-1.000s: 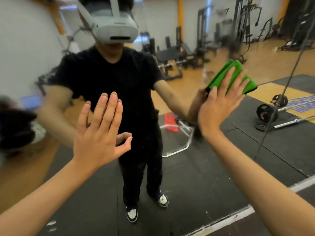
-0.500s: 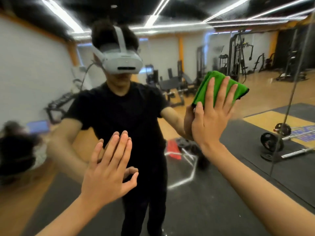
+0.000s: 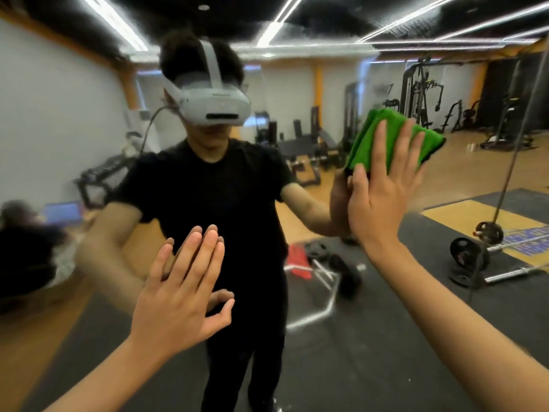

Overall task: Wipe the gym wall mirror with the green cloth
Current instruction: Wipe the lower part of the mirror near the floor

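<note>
**Flat hand, slow wipe across the glass**

I have the right hand (image 3: pixel 383 197) spread flat, fingers straight, pressing the folded green fuzzy cloth (image 3: pixel 395 138) on the big gym wall mirror (image 3: pixel 326 337). The cloth sits high up on the right side of the glass, under the fingers. The left hand (image 3: pixel 181 298) is flat too, with straight fingers and nothing in it. It is lower down and to the left, and it looks like it rests on the glass, since its fingertips meet their own copy in the mirror. The two hands are well apart.

I think I am in the middle of a wipe. To do it well, I would push evenly with the whole palm so the cloth stays flat and does not bunch up. I would go in slow, side-by-side rows that overlap a little, and stop at the thin upright seam (image 3: pixel 512 135) on the right. The bare left hand could leave prints, so I would wipe that spot as well.

For writing, I see yellow letters on a blue floor patch (image 3: pixel 528 242) in the reflection, but they are too blurry to read. The white headset (image 3: pixel 215 105) shows no name I can make out.
</note>
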Action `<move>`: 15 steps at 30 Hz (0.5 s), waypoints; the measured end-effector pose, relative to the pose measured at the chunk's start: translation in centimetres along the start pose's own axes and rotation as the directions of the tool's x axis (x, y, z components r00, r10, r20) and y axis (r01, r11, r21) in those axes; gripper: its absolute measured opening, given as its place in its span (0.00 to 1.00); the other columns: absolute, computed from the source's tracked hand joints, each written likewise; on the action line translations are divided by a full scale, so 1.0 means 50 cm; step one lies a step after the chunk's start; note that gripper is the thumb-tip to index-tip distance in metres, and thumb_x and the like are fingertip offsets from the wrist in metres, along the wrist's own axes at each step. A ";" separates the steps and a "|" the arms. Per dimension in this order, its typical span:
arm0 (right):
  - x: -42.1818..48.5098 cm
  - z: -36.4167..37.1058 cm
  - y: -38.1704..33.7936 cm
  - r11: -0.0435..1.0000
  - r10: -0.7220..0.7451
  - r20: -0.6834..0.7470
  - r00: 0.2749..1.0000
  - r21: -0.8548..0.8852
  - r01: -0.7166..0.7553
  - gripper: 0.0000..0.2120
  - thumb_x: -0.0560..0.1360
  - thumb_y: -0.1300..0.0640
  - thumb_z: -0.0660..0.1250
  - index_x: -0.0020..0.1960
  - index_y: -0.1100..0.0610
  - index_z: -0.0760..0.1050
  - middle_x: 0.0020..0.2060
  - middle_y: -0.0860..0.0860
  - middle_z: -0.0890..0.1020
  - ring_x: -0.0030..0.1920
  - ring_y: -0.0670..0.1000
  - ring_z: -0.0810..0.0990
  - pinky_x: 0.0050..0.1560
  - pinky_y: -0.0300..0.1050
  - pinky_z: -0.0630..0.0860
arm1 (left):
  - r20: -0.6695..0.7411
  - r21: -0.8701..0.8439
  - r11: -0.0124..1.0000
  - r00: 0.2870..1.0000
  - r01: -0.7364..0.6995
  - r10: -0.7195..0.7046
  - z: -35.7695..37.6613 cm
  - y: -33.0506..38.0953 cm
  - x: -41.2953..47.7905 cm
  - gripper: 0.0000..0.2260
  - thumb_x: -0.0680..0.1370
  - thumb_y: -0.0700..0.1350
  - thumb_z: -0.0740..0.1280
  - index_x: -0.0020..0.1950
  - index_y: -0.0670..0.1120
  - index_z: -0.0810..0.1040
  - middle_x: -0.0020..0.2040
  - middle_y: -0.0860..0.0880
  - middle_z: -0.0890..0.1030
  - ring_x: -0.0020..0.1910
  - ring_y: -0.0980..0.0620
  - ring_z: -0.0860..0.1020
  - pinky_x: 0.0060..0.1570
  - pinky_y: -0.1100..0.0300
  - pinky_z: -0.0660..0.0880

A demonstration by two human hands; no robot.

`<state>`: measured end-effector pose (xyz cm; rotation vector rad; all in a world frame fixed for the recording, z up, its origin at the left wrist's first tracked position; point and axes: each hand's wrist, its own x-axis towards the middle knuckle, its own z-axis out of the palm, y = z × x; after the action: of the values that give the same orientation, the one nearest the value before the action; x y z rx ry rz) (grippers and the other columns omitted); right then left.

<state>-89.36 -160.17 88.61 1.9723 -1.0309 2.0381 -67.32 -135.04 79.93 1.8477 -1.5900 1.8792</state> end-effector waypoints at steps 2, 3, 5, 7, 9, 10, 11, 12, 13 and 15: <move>-0.032 0.017 -0.090 0.984 0.180 -0.057 0.982 0.006 -0.180 0.31 0.83 0.48 0.54 0.85 0.52 0.57 0.84 0.60 0.55 0.84 0.64 0.51 0.78 0.74 0.50 | 0.008 0.000 1.000 1.000 -0.010 0.010 0.001 -0.002 -0.003 0.42 0.78 0.62 0.64 0.84 0.37 0.62 0.85 0.39 0.60 0.84 0.40 0.57 0.83 0.39 0.52; -0.071 0.023 -0.134 0.993 0.115 -0.049 0.992 0.008 -0.114 0.31 0.83 0.47 0.55 0.84 0.51 0.57 0.84 0.59 0.54 0.84 0.63 0.51 0.79 0.73 0.49 | 0.008 0.001 1.000 1.000 -0.009 0.009 0.001 -0.003 -0.004 0.41 0.78 0.62 0.63 0.84 0.37 0.62 0.85 0.39 0.60 0.85 0.40 0.57 0.83 0.39 0.51; -0.180 0.027 -0.180 0.971 -0.233 0.086 0.969 0.075 0.227 0.30 0.83 0.45 0.57 0.83 0.47 0.57 0.84 0.55 0.53 0.84 0.61 0.49 0.80 0.71 0.46 | 0.006 0.003 1.000 1.000 -0.008 0.008 0.000 -0.006 -0.006 0.40 0.79 0.62 0.63 0.83 0.37 0.62 0.84 0.39 0.61 0.85 0.40 0.57 0.83 0.39 0.51; -0.270 0.024 -0.132 0.864 -0.504 0.176 0.846 0.121 0.489 0.30 0.82 0.43 0.58 0.83 0.43 0.58 0.85 0.52 0.52 0.84 0.58 0.50 0.81 0.67 0.45 | -0.012 -0.003 1.000 1.000 -0.012 0.012 -0.002 -0.008 -0.006 0.40 0.79 0.61 0.63 0.83 0.36 0.63 0.84 0.38 0.61 0.85 0.40 0.56 0.83 0.39 0.50; -0.312 0.019 -0.022 0.794 -0.605 0.205 0.769 0.092 0.601 0.30 0.82 0.43 0.59 0.83 0.40 0.59 0.85 0.49 0.54 0.84 0.56 0.53 0.82 0.64 0.46 | -0.028 -0.017 1.000 1.000 -0.008 0.008 -0.002 -0.006 -0.004 0.39 0.80 0.60 0.62 0.83 0.36 0.63 0.84 0.38 0.60 0.85 0.40 0.56 0.83 0.39 0.50; -0.322 0.014 0.040 0.789 -0.608 0.214 0.764 0.058 0.612 0.29 0.82 0.43 0.59 0.82 0.39 0.60 0.85 0.48 0.54 0.84 0.55 0.53 0.82 0.64 0.47 | -0.035 -0.022 1.000 0.999 -0.002 0.001 0.000 -0.003 -0.003 0.38 0.80 0.60 0.62 0.82 0.36 0.63 0.85 0.38 0.60 0.85 0.39 0.56 0.83 0.39 0.51; -0.326 0.009 0.101 0.809 -0.578 0.214 0.787 0.027 0.587 0.29 0.82 0.43 0.59 0.82 0.39 0.59 0.85 0.48 0.54 0.84 0.55 0.52 0.82 0.64 0.46 | -0.038 -0.024 1.000 0.999 0.003 -0.004 0.001 0.000 -0.002 0.38 0.80 0.59 0.62 0.82 0.35 0.64 0.85 0.38 0.60 0.85 0.39 0.56 0.83 0.38 0.51; -0.323 0.004 0.156 0.855 -0.508 0.205 0.836 0.004 0.519 0.28 0.83 0.43 0.57 0.83 0.40 0.57 0.85 0.49 0.52 0.85 0.56 0.49 0.82 0.64 0.45 | -0.037 -0.024 1.000 0.999 0.005 -0.006 0.002 0.001 -0.001 0.38 0.80 0.59 0.62 0.82 0.35 0.64 0.85 0.38 0.60 0.85 0.39 0.56 0.83 0.38 0.51; -0.312 0.000 0.201 0.919 -0.385 0.183 0.905 -0.007 0.393 0.29 0.84 0.43 0.55 0.84 0.41 0.55 0.85 0.50 0.50 0.85 0.57 0.48 0.82 0.66 0.44 | -0.036 -0.022 1.000 0.999 0.003 -0.004 0.003 0.002 0.000 0.38 0.80 0.59 0.62 0.82 0.35 0.63 0.84 0.37 0.60 0.85 0.38 0.56 0.83 0.38 0.51; -0.272 -0.002 0.222 0.999 0.046 0.094 0.994 -0.017 -0.045 0.30 0.84 0.48 0.54 0.85 0.49 0.53 0.84 0.57 0.50 0.84 0.62 0.47 0.79 0.73 0.46 | -0.029 -0.009 1.000 1.000 0.001 -0.001 0.004 0.002 0.000 0.39 0.79 0.59 0.62 0.82 0.35 0.63 0.84 0.37 0.60 0.84 0.38 0.56 0.83 0.37 0.51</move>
<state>-93.40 -163.65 71.87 2.0750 -1.1165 1.9703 -67.24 -135.22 79.81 1.8093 -1.5852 1.8863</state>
